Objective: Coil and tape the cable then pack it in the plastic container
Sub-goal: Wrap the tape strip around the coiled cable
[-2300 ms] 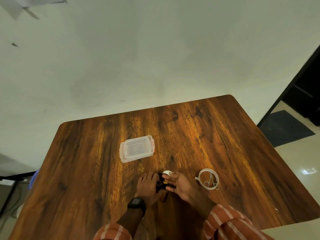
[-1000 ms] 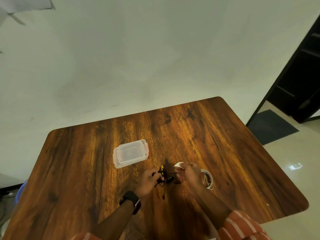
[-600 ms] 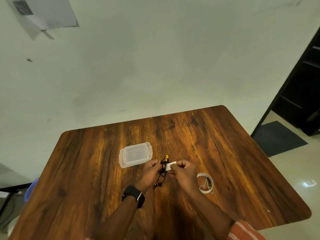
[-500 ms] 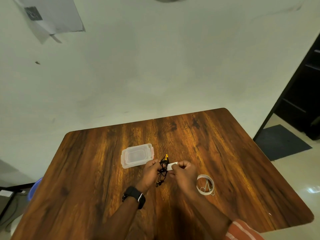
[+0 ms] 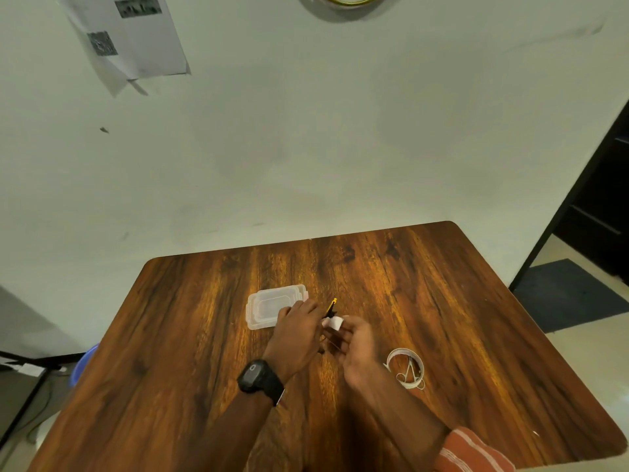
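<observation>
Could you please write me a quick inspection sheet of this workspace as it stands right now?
Surface: wooden table, dry, no spills seen.
Job's things: black cable with a yellow tip held between both hands; white tape piece at the bundle; clear container, lid on, behind the left hand; tape roll flat by the right wrist.
Clutter: small scissors lying inside the roll.
Grippers: left hand gripping the cable; right hand pinching the tape piece.
Cables: none loose on the table.
Surroundings: pale wall with a paper sheet; dark doorway and mat at right.
</observation>
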Demonstrator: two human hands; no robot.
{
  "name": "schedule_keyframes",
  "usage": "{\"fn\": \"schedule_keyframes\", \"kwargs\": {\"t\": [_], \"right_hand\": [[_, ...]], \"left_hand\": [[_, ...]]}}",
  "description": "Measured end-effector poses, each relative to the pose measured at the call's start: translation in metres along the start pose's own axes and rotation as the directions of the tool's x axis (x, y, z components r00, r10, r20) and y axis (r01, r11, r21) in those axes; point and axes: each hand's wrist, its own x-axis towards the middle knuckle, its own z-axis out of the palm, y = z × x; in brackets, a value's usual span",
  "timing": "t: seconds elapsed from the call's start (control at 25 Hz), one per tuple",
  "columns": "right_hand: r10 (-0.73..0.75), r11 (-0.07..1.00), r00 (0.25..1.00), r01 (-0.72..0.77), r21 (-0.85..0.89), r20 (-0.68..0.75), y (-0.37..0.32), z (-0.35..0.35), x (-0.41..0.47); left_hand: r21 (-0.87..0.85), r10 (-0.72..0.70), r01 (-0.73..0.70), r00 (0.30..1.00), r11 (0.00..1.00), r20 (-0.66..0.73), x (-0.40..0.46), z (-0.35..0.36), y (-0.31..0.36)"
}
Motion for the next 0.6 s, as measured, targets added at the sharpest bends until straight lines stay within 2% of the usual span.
{"fn": "schedule_keyframes", "kwargs": {"t": [0.08,0.16,0.24,0.44,0.6], "right_hand": [[0.024,1.000,0.998,-0.024,-0.017,0.056,-0.004,0.002,-0.001],[0.025,0.995,0.997,-0.019,-0.099,0.066,-0.009,0.008,-0.007],[0.054,0.994,0.995,-0.046,-0.104,0.080,-0.014,0.014,-0.013],[0.239,0.963,0.957,-0.256,0.090,0.164,-0.033,0.018,-0.034],[0.253,0.934,0.921,-0.313,0.175,0.295,-0.033,0.016,-0.037]], "left_hand": [[0.235,0.050,-0.049,0.999,0.971,0.003,0.002,-0.009,0.002],[0.349,0.083,-0.077,0.997,0.934,-0.004,0.005,-0.016,0.005],[0.403,0.098,-0.094,0.995,0.910,0.010,0.009,-0.023,0.006],[0.472,0.244,-0.246,0.967,0.847,0.066,0.013,-0.044,-0.001],[0.416,0.336,-0.332,0.939,0.846,0.066,0.014,-0.061,-0.002]]}}
